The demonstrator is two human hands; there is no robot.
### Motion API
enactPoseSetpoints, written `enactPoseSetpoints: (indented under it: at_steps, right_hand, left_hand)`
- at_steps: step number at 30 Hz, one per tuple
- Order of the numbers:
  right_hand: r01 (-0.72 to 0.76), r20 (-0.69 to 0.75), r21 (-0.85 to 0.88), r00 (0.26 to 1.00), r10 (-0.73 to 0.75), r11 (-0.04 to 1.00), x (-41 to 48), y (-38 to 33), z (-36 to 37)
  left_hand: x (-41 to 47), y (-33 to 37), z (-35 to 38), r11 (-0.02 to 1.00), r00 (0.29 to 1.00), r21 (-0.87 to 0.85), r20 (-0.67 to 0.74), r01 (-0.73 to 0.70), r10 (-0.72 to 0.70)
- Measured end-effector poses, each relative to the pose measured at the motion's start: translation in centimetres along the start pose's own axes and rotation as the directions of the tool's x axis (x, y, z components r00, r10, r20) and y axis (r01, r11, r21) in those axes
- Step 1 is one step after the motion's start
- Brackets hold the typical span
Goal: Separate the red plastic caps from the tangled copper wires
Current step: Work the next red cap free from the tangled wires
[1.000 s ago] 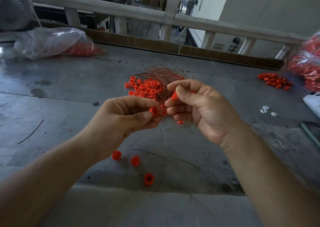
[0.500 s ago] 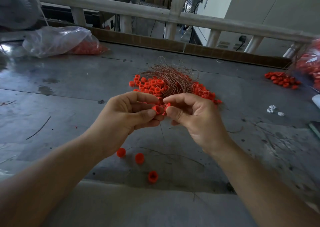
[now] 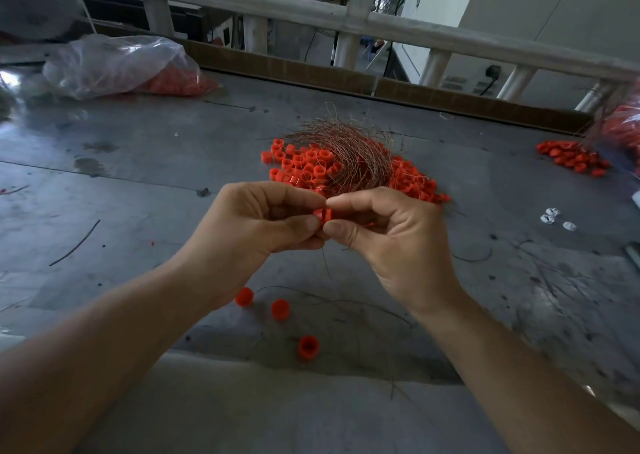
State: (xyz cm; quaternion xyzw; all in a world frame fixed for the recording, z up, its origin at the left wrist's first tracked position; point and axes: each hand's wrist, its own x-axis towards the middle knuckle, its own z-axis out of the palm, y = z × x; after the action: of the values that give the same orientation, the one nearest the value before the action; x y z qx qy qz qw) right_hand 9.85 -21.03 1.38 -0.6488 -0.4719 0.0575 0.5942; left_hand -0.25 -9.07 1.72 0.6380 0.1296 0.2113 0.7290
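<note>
Held cap: one red plastic cap [image 3: 322,215], small and ring-shaped, held up between both hands just in front of the heap; fingertips hide most of it.
Left hand [image 3: 256,225]: thumb and curled fingers pinch the cap.
Right hand [image 3: 391,242]: thumb and forefinger pinch the same cap from the other side, with the other fingers curled in.
Heap: a tangle of thin copper wires [image 3: 349,152] arching over a pile of red caps [image 3: 304,166], which are bright, open-ended and threaded with strands.
Loose caps [image 3: 280,309]: three, lying apart on the table below the hands.
Table [image 3: 138,176]: grey metal sheet, scuffed and stained, with a stray wire strand [image 3: 74,244] at the left.
Far right: a second cap pile [image 3: 571,157], with small white pieces [image 3: 554,216] nearer.
Far left: a clear plastic bag [image 3: 117,62] holding red caps.
Room: a pale railing [image 3: 311,17] behind a cardboard strip [image 3: 346,79], with a dim workshop beyond.
</note>
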Motion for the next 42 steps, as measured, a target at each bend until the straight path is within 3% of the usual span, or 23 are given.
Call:
enactPoseSetpoints:
  at_steps: [38,42]
  right_hand:
    - [0.205,0.063,-0.286,0.979,-0.195,0.936,-0.23,0.44,-0.72]
    - [0.182,0.047,-0.269,0.983,-0.176,0.946,-0.43,0.46,-0.81]
  left_hand:
    - [-0.27,-0.25,-0.11,0.997,0.999,0.069,0.046,-0.033,0.030]
    - [-0.50,-0.30,0.45,0.988,0.996,0.131,0.028,-0.087,0.084]
